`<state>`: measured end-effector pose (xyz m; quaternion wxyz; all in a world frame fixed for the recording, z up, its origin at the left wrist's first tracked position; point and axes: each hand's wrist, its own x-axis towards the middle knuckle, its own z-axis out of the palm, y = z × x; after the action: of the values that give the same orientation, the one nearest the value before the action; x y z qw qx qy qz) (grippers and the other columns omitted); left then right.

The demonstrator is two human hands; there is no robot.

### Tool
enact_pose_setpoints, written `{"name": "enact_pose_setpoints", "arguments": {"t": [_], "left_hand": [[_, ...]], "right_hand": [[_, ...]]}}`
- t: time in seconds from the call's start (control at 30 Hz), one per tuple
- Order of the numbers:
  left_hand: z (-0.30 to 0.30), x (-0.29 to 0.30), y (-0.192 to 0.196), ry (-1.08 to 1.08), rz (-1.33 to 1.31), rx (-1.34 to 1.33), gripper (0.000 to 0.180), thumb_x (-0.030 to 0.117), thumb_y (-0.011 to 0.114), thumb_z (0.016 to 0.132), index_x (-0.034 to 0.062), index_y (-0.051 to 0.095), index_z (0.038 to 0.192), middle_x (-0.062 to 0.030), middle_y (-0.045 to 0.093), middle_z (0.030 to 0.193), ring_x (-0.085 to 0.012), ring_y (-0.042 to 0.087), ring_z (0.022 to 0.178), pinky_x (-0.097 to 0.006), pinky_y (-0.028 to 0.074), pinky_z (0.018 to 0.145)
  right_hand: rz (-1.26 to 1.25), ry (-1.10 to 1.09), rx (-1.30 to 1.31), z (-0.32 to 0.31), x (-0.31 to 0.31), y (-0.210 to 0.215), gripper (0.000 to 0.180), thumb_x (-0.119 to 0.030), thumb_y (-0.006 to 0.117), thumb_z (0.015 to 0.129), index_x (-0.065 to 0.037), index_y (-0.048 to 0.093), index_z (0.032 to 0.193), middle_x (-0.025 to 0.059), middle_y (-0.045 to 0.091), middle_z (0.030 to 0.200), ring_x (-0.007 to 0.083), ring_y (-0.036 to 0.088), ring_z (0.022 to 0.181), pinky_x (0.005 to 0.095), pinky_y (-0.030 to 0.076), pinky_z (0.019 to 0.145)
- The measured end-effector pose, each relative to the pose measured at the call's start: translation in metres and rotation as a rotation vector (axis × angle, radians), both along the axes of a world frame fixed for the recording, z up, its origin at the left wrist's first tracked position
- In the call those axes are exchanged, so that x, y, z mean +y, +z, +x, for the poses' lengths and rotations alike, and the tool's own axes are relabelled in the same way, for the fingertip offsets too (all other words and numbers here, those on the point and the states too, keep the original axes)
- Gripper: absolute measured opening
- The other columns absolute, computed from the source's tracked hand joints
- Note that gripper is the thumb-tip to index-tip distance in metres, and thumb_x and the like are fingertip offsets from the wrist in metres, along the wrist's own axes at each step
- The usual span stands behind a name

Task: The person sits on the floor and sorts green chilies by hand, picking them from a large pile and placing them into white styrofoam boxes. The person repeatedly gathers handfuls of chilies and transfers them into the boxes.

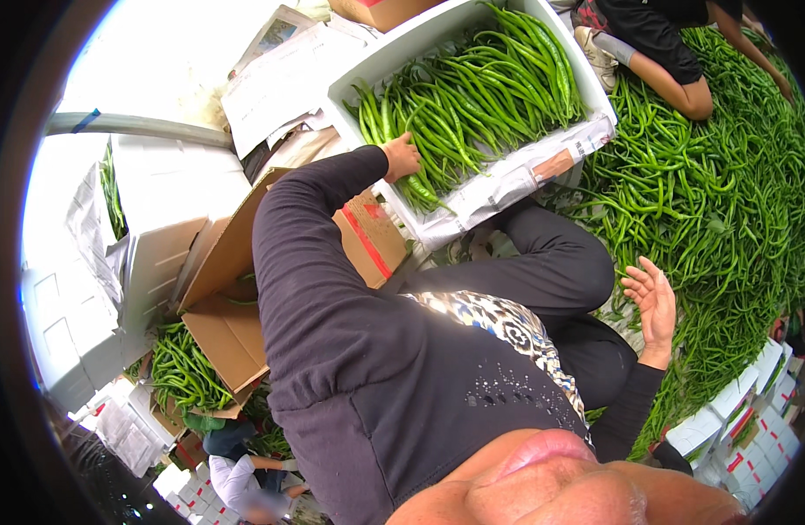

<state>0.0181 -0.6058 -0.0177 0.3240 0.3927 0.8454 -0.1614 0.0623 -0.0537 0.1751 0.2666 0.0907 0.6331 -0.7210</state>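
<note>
My left hand [402,158] reaches into a white foam box [337,92] at its near left corner. Its fingers curl onto the long green chili peppers [424,162] there; part of the grip is hidden. Most peppers in the box lie side by side in slanting rows, and printed paper [481,203] hangs over the near wall. My right hand [651,306] is raised beside my knee, palm showing and fingers apart, with nothing in it. Beyond it spreads a large heap of loose green chili peppers [708,201].
Another person [665,66] crouches on the heap at the far right. Cardboard boxes [223,337] and stacked white foam boxes [157,192] stand at the left. A second person [236,472] is at the lower left. More white boxes [726,394] line the right. Loose papers [275,83] lie behind.
</note>
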Motion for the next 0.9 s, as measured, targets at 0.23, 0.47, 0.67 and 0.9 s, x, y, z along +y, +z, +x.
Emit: {"name": "enact_pose_setpoints", "arguments": {"t": [0.23, 0.47, 0.67, 0.9], "left_hand": [[0.000, 0.005, 0.008, 0.486, 0.116, -0.409, 0.082, 0.050, 0.069, 0.070, 0.0281, 0.038, 0.143, -0.0113, 0.032, 0.149, -0.0301, 0.012, 0.143, -0.060, -0.003, 0.112], [0.040, 0.009, -0.025, 0.104, 0.296, -0.121, 0.038, 0.034, 0.063, 0.081, 0.0231, 0.064, 0.118, -0.0084, 0.051, 0.133, -0.0297, 0.037, 0.132, -0.063, 0.015, 0.107], [0.036, 0.029, -0.008, 0.431, 0.025, 0.239, 0.061, 0.020, 0.063, 0.072, 0.0135, 0.049, 0.132, -0.0141, 0.045, 0.139, -0.0315, 0.032, 0.135, -0.058, 0.018, 0.108], [0.043, 0.033, -0.009, 0.212, 0.316, 0.000, 0.059, 0.016, 0.060, 0.072, 0.0102, 0.048, 0.129, -0.0182, 0.038, 0.142, -0.0277, 0.043, 0.125, -0.042, 0.036, 0.100]], "right_hand": [[0.117, 0.025, -0.028, 0.003, -0.003, 0.000, 0.046, -0.028, 0.047, 0.098, 0.005, 0.044, 0.130, 0.0179, 0.062, 0.110, 0.0216, 0.064, 0.091, 0.0316, 0.052, 0.079], [0.157, 0.022, -0.023, 0.003, -0.003, -0.001, 0.041, -0.024, 0.048, 0.098, 0.003, 0.046, 0.129, 0.0176, 0.062, 0.109, 0.0208, 0.064, 0.091, 0.0306, 0.052, 0.079], [0.231, 0.037, -0.031, 0.002, 0.003, -0.002, 0.041, -0.024, 0.049, 0.098, 0.002, 0.047, 0.129, 0.0159, 0.063, 0.109, 0.0196, 0.064, 0.090, 0.0297, 0.051, 0.079], [0.247, 0.076, -0.018, 0.001, 0.000, -0.003, 0.043, -0.026, 0.051, 0.097, 0.002, 0.047, 0.129, 0.0145, 0.063, 0.108, 0.0184, 0.064, 0.091, 0.0287, 0.051, 0.079]]}}
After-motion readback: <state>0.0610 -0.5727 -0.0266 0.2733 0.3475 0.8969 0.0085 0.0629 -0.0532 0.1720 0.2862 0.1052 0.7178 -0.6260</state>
